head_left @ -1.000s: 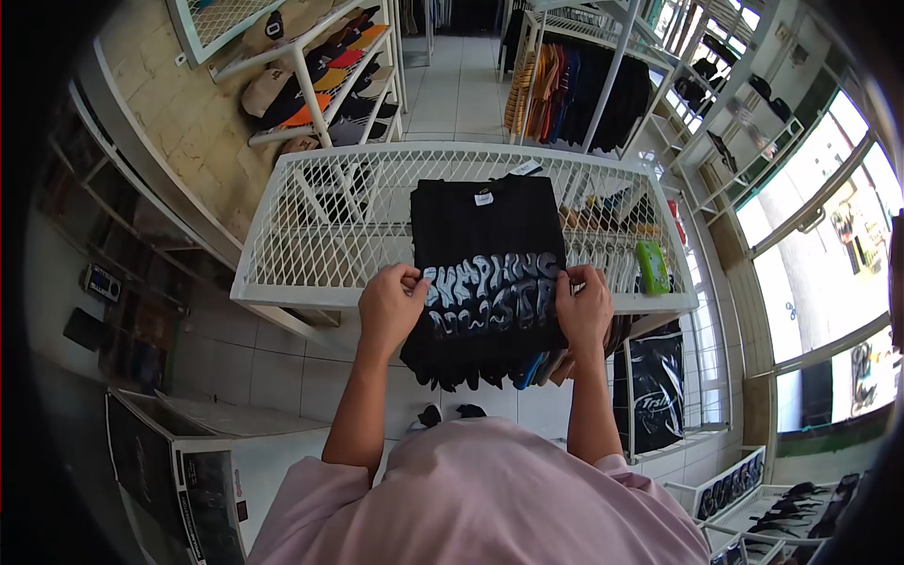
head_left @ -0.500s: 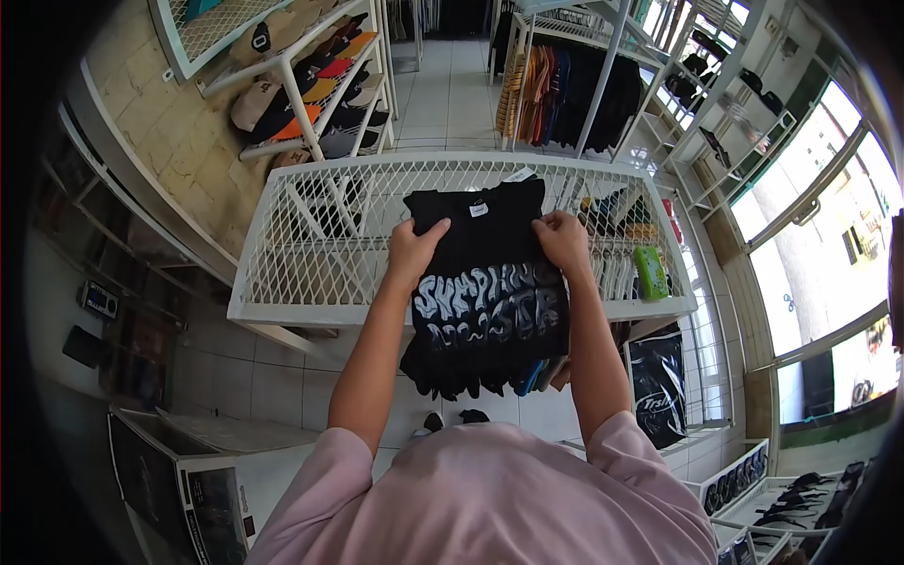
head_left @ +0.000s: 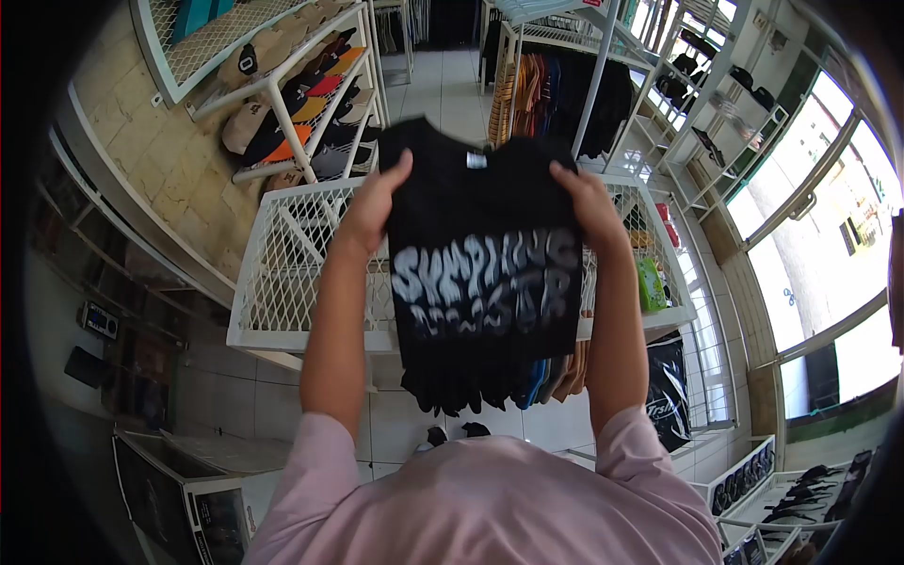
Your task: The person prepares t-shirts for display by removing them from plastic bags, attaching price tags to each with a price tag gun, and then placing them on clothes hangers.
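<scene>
Moved since half a second ago: black printed T-shirt, then flat on the white wire table, now raised clear of it, print facing the wearer; both hands risen with it. Grip: left hand and right hand each clenched on an upper corner beside the collar; shirt judged borne wholly by the hands. Around: green packet at the table's right end; cap shelves beyond, left.

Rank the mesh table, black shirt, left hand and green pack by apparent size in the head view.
1. The mesh table, widest, though partly hidden.
2. The black shirt, held up nearer the camera.
3. The left hand, gripping it.
4. The green pack on the table.
</scene>
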A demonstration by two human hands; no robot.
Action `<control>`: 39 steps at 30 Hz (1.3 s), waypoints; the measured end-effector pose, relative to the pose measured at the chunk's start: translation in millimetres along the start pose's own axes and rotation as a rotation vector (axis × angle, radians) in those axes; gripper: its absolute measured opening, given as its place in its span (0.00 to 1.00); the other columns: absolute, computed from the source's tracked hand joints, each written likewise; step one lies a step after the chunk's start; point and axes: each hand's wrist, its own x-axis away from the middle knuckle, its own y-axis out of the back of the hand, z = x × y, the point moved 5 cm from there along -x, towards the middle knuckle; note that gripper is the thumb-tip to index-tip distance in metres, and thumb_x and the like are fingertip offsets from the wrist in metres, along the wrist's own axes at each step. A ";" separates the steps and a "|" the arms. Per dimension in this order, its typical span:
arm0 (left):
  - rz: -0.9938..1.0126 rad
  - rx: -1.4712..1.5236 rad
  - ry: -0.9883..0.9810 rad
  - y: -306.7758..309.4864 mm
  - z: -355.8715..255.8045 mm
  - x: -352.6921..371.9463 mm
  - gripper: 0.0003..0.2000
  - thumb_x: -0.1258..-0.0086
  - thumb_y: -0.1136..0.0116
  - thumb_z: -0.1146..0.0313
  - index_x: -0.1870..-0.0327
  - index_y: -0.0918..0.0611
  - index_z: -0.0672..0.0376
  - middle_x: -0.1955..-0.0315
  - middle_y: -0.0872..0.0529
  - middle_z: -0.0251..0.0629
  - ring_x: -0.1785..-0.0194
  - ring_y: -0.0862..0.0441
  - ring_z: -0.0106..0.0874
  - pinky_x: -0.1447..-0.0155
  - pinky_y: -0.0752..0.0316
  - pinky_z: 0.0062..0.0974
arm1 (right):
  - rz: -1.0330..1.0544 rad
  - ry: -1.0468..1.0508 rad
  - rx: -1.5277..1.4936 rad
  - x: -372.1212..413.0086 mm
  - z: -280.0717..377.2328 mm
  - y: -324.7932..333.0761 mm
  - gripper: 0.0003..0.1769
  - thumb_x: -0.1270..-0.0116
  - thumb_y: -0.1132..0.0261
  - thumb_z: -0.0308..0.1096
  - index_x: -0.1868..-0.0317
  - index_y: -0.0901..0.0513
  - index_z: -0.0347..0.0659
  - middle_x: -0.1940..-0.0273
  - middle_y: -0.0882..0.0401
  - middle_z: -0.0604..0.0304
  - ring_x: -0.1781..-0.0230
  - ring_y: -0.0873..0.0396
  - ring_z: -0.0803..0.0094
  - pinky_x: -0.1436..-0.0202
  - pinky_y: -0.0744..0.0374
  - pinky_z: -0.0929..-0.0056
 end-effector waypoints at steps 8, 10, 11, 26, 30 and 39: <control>-0.182 -0.767 -0.050 64.9 19.4 -124.5 0.54 0.29 0.47 0.21 0.24 0.26 0.71 0.35 0.14 0.54 0.33 0.15 0.44 0.28 0.24 0.41 | -0.039 -0.205 0.191 -140.4 -81.2 25.9 0.52 0.28 0.38 0.76 0.26 0.23 0.34 0.42 0.14 0.44 0.46 0.14 0.58 0.43 0.18 0.56; -0.274 -1.129 -0.020 81.7 59.1 -105.4 0.56 0.29 0.49 0.20 0.18 0.32 0.67 0.36 0.13 0.58 0.33 0.15 0.48 0.31 0.22 0.42 | 0.059 -0.296 0.333 -114.5 -115.2 33.7 0.54 0.28 0.41 0.78 0.22 0.26 0.36 0.41 0.16 0.37 0.51 0.14 0.55 0.55 0.16 0.51; -0.294 -1.285 -0.052 77.9 73.9 -67.3 0.56 0.29 0.51 0.19 0.16 0.35 0.65 0.38 0.13 0.60 0.33 0.15 0.51 0.33 0.21 0.43 | 0.091 -0.340 0.408 -90.0 -126.9 35.5 0.54 0.27 0.42 0.77 0.22 0.27 0.36 0.44 0.15 0.37 0.53 0.13 0.56 0.59 0.15 0.54; 0.056 -0.589 -0.369 8.7 48.1 56.6 0.38 0.30 0.21 0.63 0.20 0.26 0.55 0.51 0.11 0.43 0.54 0.14 0.28 0.46 0.19 0.29 | 0.251 0.202 0.218 42.2 -42.1 14.2 0.47 0.35 0.18 0.35 0.20 0.30 0.39 0.58 0.10 0.54 0.58 0.13 0.75 0.54 0.18 0.74; -0.226 -0.617 -0.344 49.5 62.1 -44.5 0.35 0.27 0.24 0.56 0.23 0.25 0.60 0.57 0.10 0.41 0.56 0.13 0.28 0.51 0.18 0.29 | -0.166 0.068 0.111 -47.9 -82.3 17.7 0.44 0.32 0.18 0.45 0.26 0.25 0.26 0.53 0.10 0.48 0.52 0.13 0.68 0.50 0.16 0.72; -0.321 -1.075 -0.242 65.6 116.0 31.9 0.26 0.26 0.30 0.49 0.42 0.16 0.65 0.68 0.10 0.45 0.62 0.10 0.44 0.54 0.18 0.42 | -0.215 0.029 0.642 23.4 -131.0 27.7 0.29 0.30 0.25 0.54 0.48 0.10 0.32 0.60 0.07 0.50 0.57 0.09 0.55 0.48 0.15 0.58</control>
